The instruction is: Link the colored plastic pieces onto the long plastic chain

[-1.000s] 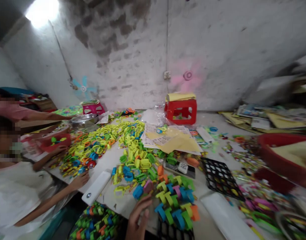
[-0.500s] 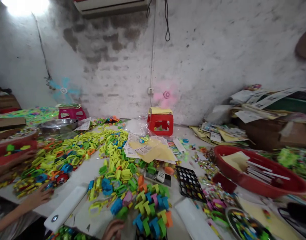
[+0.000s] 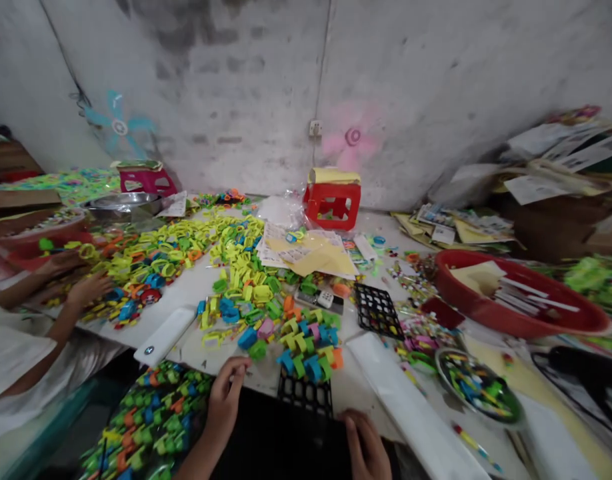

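Head view: cluttered desk [image 3: 196, 293], near edge at bottom.
Left hand [image 3: 226, 393]: fingers loosely spread, holding nothing, tips at near edge beside loose clips.
Right hand [image 3: 367, 445]: fingers curled at near edge, grip unclear.
Stacked clips [image 3: 306, 343]: on black grid [image 3: 306, 395] overhanging near edge.
Risk: nudging the grid likely topples clips off the edge.

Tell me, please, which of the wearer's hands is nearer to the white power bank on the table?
Left. The left hand rests at the table edge just right of the white power bank; the right hand is much farther right, past the black grid tray.
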Demonstrator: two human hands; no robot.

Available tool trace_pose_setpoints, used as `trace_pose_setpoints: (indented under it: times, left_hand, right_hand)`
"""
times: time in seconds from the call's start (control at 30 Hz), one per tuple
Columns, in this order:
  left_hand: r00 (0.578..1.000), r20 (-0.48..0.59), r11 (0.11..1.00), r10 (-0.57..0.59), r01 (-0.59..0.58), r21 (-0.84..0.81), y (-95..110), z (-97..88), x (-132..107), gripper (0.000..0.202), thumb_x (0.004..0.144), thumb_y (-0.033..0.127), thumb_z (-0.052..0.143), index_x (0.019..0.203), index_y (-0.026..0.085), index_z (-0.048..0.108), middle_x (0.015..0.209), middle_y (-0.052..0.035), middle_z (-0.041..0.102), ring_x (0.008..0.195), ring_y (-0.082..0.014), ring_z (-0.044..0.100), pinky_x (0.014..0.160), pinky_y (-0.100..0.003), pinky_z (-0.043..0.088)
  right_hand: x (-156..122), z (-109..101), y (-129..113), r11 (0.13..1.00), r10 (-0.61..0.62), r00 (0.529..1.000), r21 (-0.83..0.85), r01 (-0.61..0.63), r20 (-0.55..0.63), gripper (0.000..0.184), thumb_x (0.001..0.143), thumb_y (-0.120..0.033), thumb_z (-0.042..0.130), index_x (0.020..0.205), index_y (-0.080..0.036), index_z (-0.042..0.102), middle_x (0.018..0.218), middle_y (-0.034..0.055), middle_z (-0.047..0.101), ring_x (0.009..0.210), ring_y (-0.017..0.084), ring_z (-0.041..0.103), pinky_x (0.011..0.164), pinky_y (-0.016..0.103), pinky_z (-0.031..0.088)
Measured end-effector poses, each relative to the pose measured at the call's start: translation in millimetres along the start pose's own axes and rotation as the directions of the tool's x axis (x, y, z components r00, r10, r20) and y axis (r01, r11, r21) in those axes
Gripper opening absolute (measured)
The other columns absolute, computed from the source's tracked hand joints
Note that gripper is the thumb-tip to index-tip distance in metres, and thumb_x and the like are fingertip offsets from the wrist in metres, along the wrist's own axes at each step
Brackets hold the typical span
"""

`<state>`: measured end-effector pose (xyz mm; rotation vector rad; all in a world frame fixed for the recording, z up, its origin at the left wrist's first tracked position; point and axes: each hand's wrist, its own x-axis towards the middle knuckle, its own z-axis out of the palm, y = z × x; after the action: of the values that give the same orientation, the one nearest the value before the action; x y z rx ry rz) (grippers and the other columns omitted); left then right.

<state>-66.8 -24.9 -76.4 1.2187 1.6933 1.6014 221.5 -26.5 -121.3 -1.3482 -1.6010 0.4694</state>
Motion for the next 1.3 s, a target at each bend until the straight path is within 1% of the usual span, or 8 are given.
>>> trace_pose_setpoints:
  times: [0.17,0.3,0.43,0.57,0.73,0.87,1.07,1.3]
  left_hand:
    - [0.958,0.083,0.862,0.274,-0.283,0.420,-12,-15.6,19,0.033,0.085,0.032,0.054,0.116,0.022,0.062,0.119,-0.0099,0.061,0.116,-0.0277,0.053,0.103,-0.048,0.039]
    - [0.946,0.187,0.743,0.263,-0.322,0.587,-9,-15.6,31,0.046,0.079,0.032,0.064,0.124,0.024,0.057,0.129,-0.0103,0.054,0.120,-0.0286,0.049,0.101,-0.049,0.040]
    - [0.946,0.206,0.696,0.249,-0.323,0.641,-2,4.3,37,0.030,0.081,0.033,0.064,0.109,0.023,0.065,0.129,-0.0106,0.053,0.121,-0.0300,0.046,0.100,-0.050,0.038]
    - [0.948,0.198,0.739,0.249,-0.318,0.593,10,10.5,44,0.011,0.084,0.027,0.060,0.089,0.021,0.067,0.125,-0.0101,0.057,0.119,-0.0294,0.049,0.102,-0.050,0.038]
    - [0.972,0.174,0.908,0.160,-0.214,0.360,48,-22.5,45,0.022,0.091,0.036,0.051,0.100,0.020,0.063,0.120,-0.0088,0.062,0.117,-0.0237,0.056,0.104,-0.042,0.041]
    - [0.961,0.240,0.898,0.137,-0.223,0.380,95,-55.1,29,0.024,0.090,0.038,0.053,0.108,0.026,0.062,0.125,-0.0038,0.062,0.119,-0.0226,0.056,0.104,-0.040,0.043]
    - [0.760,0.639,0.809,0.119,-0.447,0.382,146,-63.4,-9,0.023,0.087,0.031,0.057,0.108,0.032,0.067,0.125,-0.0038,0.063,0.115,-0.0248,0.060,0.098,-0.038,0.050]
    - [0.548,0.818,0.838,0.176,-0.519,0.168,143,-9.2,-33,0.035,0.090,0.025,0.053,0.123,0.032,0.061,0.128,-0.0040,0.062,0.115,-0.0228,0.060,0.100,-0.036,0.048]
  right_hand:
    - [2,-1,-9,0.999,0.038,0.999,0.022,-0.039,0.021,0.042,0.090,-0.055,0.048,0.082,-0.020,0.071,0.088,0.0095,0.071,0.084,0.023,0.068,0.080,0.034,0.056]
    - [2,0,-5,0.998,0.055,0.998,0.002,-0.055,0.043,0.045,0.088,-0.058,0.048,0.082,-0.020,0.071,0.091,0.0107,0.070,0.086,0.025,0.067,0.082,0.037,0.055]
    - [3,1,-6,0.998,0.058,0.997,-0.009,-0.058,0.053,0.048,0.087,-0.061,0.048,0.082,-0.019,0.072,0.091,0.0120,0.069,0.087,0.026,0.066,0.082,0.039,0.053]
    - [4,-3,-14,0.997,0.075,0.996,0.028,-0.077,0.053,0.046,0.087,-0.060,0.049,0.083,-0.019,0.071,0.090,0.0116,0.069,0.086,0.025,0.066,0.081,0.037,0.054]
    - [5,-13,-28,0.996,0.086,0.996,0.030,-0.087,0.024,0.039,0.091,-0.052,0.047,0.085,-0.019,0.068,0.086,0.0095,0.071,0.079,0.022,0.068,0.074,0.032,0.056]
    - [10,-17,-69,0.989,-0.142,0.980,-0.027,0.147,0.139,0.024,0.093,-0.037,0.049,0.094,-0.023,0.068,0.085,0.0067,0.070,0.079,0.020,0.067,0.071,0.029,0.056]
    - [14,-6,-141,0.918,-0.296,0.883,-0.146,0.368,0.365,0.045,0.091,-0.034,0.053,0.134,-0.022,0.049,0.093,0.0073,0.071,0.077,0.021,0.067,0.067,0.031,0.055]
    - [16,-22,-103,0.961,0.008,0.862,-0.243,0.133,0.506,0.012,0.084,-0.024,0.051,0.086,-0.023,0.063,0.081,0.0040,0.071,0.073,0.021,0.067,0.063,0.028,0.048]
